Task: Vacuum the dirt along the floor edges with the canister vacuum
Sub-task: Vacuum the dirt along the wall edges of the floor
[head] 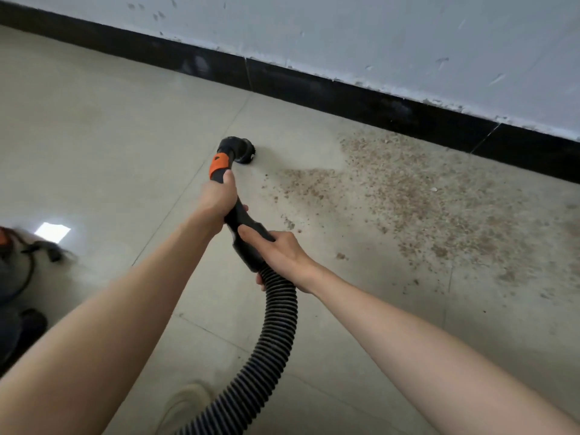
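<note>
- We see the left hand at centre frame, fingers wrapped tight around the black plastic vacuum handle, just below its orange collar.
- The right hand sits lower on the same handle, closed around its rear end where the ribbed dark grey flexible hose joins; the index finger lies along the top.
- The handle bends forward into a round black brush nozzle, just above centre frame, which looks to rest on the beige glossy tiled floor; we cannot tell how firm the contact is.
- The hose curves down from the right hand to the bottom edge of the frame, left of centre.
- A wide patch of brown crumbly dirt covers the tiles in the right half of the frame, reaching up to the black skirting board. Its nearest edge lies just right of the nozzle, not touching it.
- The skirting runs diagonally from upper left to right edge, under a scuffed pale grey wall.
- At the left edge, a blurred dark canister vacuum body with an orange trace on top, well apart from the nozzle.
- A pale shoe shows faintly at bottom centre, beside the hose.
</note>
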Motion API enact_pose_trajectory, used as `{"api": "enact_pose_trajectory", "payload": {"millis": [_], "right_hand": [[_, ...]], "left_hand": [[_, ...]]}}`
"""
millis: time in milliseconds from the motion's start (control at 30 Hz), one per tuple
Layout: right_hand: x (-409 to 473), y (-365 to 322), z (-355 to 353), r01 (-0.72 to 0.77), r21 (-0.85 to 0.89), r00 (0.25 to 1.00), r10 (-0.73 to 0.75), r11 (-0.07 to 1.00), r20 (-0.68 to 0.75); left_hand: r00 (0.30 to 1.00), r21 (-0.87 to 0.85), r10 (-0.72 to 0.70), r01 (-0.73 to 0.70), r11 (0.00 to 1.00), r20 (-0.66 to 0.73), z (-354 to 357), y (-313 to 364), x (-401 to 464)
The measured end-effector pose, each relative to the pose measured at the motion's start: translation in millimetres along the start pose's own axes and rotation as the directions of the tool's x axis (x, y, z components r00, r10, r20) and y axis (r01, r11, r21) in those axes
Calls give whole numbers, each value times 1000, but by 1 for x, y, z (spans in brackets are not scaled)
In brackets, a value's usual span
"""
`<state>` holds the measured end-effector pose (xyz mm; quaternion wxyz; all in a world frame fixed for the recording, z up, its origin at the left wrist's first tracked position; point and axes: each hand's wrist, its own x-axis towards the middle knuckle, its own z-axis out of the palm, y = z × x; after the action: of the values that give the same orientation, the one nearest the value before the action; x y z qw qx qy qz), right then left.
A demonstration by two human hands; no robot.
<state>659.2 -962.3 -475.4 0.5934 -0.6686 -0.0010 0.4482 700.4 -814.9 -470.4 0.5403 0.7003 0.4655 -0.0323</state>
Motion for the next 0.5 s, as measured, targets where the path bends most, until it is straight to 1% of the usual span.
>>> {"api": "enact_pose_trajectory", "payload": {"millis": [67,167,267,500], "right_hand": [[-2,2,8,-10,-20,998,11,1000,63],[-14,12,11,-15,-68,995,22,998,99],[-29,22,2,-20,-110,996,29,994,83],[-55,30,-22,-34,-102,999,35,994,8]], "left_hand": [[999,-40,-27,26,999,-47,-14,-8,-5],[995,-76,-63,57,995,-74,-20,-23,-22],[994,-105,-99,92,990,-56,-12,-31,-42],[996,-100,-84,85,991,14,18,-27,-68]]}}
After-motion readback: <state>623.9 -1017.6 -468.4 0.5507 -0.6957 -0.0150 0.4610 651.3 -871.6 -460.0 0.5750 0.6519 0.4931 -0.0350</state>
